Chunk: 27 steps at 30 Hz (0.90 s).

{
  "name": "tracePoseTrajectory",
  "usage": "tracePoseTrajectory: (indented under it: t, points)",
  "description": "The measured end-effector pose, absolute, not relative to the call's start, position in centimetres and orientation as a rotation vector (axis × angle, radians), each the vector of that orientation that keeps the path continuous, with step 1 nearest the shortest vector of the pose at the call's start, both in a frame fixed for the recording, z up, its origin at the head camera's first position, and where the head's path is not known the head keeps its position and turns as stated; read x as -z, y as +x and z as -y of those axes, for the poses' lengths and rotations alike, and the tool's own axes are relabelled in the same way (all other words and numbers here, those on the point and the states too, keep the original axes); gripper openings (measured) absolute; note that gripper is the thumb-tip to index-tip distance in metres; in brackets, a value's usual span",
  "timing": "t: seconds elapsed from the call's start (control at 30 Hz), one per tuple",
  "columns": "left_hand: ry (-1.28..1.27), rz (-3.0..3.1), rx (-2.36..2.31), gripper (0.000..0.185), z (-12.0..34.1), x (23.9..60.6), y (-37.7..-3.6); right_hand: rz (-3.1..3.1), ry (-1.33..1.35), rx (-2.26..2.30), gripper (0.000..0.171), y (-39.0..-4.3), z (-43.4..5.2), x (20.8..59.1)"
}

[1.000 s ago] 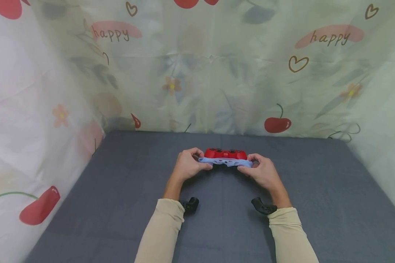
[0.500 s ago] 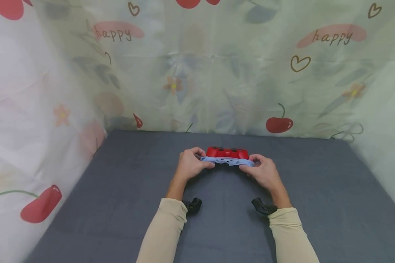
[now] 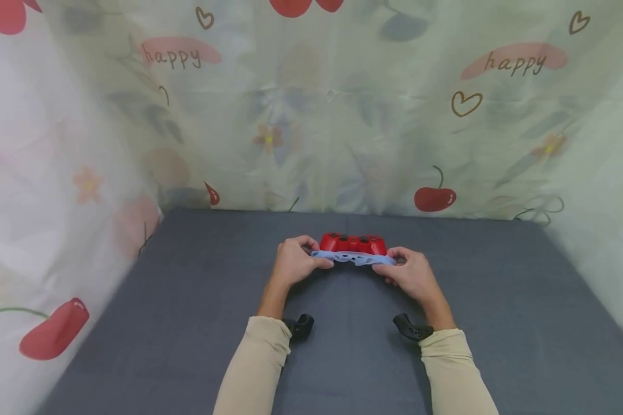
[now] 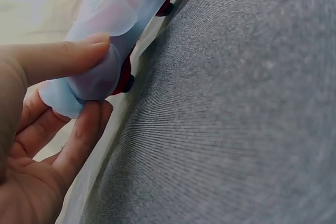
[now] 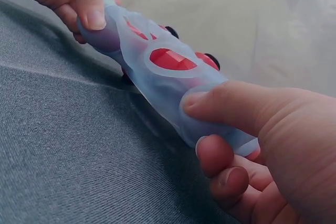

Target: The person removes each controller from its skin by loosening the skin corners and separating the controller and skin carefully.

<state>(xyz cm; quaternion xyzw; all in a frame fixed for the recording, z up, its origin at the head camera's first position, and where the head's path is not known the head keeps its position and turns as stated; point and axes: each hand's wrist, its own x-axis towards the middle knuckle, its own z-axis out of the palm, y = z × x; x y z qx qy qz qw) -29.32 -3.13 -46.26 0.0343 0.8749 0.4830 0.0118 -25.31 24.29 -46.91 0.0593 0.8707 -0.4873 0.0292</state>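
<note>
A red game controller (image 3: 353, 245) with black thumbsticks is held level over the middle of the table. A translucent light-blue silicone cover (image 3: 354, 259) wraps the side nearest the person, while the red far side stays bare. My left hand (image 3: 295, 262) pinches one grip end, thumb on top of the cover (image 4: 97, 72) and fingers beneath. At the other end my right hand (image 3: 414, 275) grips likewise, its thumb pressing the cover (image 5: 163, 90). In the right wrist view, red shows through cutouts in the cover. The palms hide the outermost ends.
A dark grey cloth covers the table (image 3: 213, 276). Printed curtains (image 3: 322, 155) stand along its back and both sides. A black wrist device (image 3: 302, 327) sits on the left wrist, another black wrist device (image 3: 411, 327) on the right.
The head view has shifted slightly. More of the controller's red face with its thumbsticks shows now, as it tips a little toward the person. Both hands keep their hold at the ends.
</note>
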Motion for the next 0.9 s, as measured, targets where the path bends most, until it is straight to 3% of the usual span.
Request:
tracePoseTrajectory:
  t: [0.37, 0.9]
  points:
    - [0.139, -2.828, -1.472, 0.03, 2.9, 46.7, -29.6, -2.665, 0.071, 1.456, 0.026, -25.5, -23.4, 47.2]
    - [0.242, -2.863, -1.354, 0.022, 2.4, 46.6, -29.5, -2.588, -0.071, 1.345, 0.029, -25.2, -22.8, 46.7]
